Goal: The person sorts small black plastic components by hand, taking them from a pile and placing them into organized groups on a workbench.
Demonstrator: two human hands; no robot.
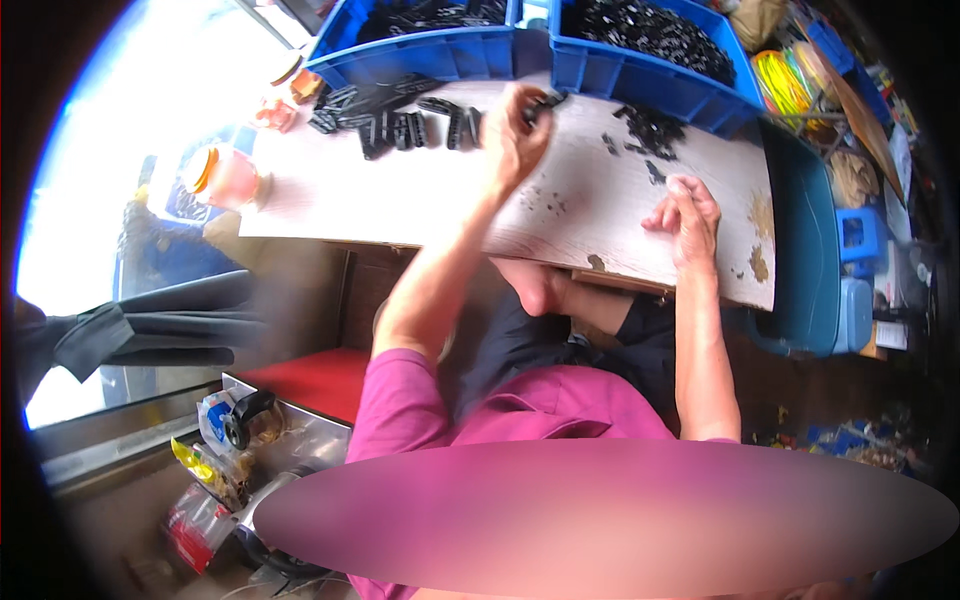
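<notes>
My left hand (512, 145) is closed around a small black plastic part (548, 102), over the far middle of the pale wood-grain table (400, 200). To its left stands a row of long black plastic pieces (405, 130), with more of them heaped behind. My right hand (688, 212) hovers over or rests on the right part of the table, its thumb and forefinger pressed together. Whatever it may hold is too small to make out. Just beyond it lies a loose pile of small black parts (650, 130).
Two blue bins, a left one (415, 65) and a right one (650, 90), stand at the table's far edge, filled with black parts. A jar with an orange lid (220, 178) is at the left. A teal tub (805, 250) borders the right side.
</notes>
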